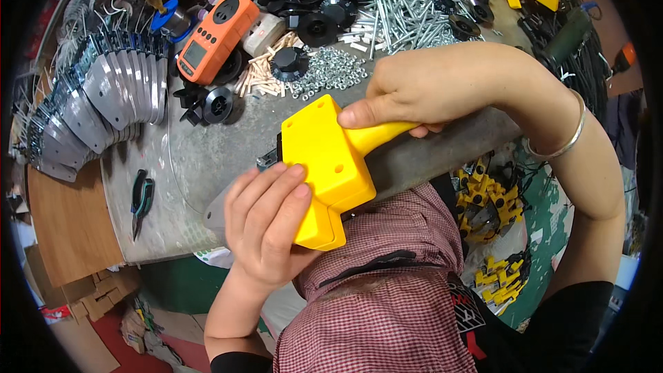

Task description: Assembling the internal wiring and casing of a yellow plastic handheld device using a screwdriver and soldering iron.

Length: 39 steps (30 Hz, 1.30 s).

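Observation:
A yellow plastic tool housing (318, 141) with a stubby handle is held tilted over the table's near edge, above my lap. My left hand (266, 224) is closed round its lower block, fingers lying across the face. My right hand (414, 90) wraps the handle, thumb pressed where it meets the body. Small screw holes show in the yellow face. A flat grey metal plate (216, 213) shows beside my left fingers; whether it joins the housing is hidden. A dark part peeks out at the housing's left side.
Metal plates with wired parts (114, 90) stand in a row at left, near pliers (141, 204). An orange meter (218, 38), nuts (331, 69), long screws (407, 10) and black knobs (289, 62) cover the far side. More yellow parts (494, 200) lie below right.

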### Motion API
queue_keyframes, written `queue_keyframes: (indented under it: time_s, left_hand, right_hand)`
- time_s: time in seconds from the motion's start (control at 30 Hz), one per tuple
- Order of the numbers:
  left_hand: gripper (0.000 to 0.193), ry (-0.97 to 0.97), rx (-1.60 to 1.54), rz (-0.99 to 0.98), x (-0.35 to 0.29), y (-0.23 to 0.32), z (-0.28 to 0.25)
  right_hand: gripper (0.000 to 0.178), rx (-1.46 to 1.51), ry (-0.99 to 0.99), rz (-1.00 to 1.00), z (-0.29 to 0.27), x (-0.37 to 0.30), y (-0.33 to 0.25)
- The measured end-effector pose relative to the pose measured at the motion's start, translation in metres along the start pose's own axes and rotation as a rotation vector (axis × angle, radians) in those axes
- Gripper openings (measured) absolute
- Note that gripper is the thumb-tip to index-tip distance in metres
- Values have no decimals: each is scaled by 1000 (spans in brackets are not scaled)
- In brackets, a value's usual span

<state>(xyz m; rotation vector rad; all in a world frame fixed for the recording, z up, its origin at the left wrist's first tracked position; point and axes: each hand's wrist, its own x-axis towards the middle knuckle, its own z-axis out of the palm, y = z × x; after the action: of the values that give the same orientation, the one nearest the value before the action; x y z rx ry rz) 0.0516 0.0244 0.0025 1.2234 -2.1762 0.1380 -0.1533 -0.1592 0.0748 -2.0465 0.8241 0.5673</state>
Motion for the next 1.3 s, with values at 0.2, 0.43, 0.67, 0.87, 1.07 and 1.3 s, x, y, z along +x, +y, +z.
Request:
queue_keyframes:
  time_s: [0.2,0.43,0.67,0.87,1.07,1.3]
  left_hand:
    - [60,93,-28,-38,9,1,1]
    - [59,162,-78,-69,11,1,12]
    - [48,139,-2,5,-4,4,12]
    - [34,-145,-150,155,-21,8,1]
    - [28,-145,-135,44,62,-23,-10]
    - [21,-492,-175,213,164,-16,88]
  right_hand:
    - [68,-2,-6,35,-1,-1,-7]
    - [66,171,-122,83,-4,7,2]
    - [71,36,92,-16,8,-2,2]
    - [58,-1,501,-243,75,-11,36]
    - [18,-23,800,-11,33,-56,77]
    - [25,-203,924,-49,51,-46,105]
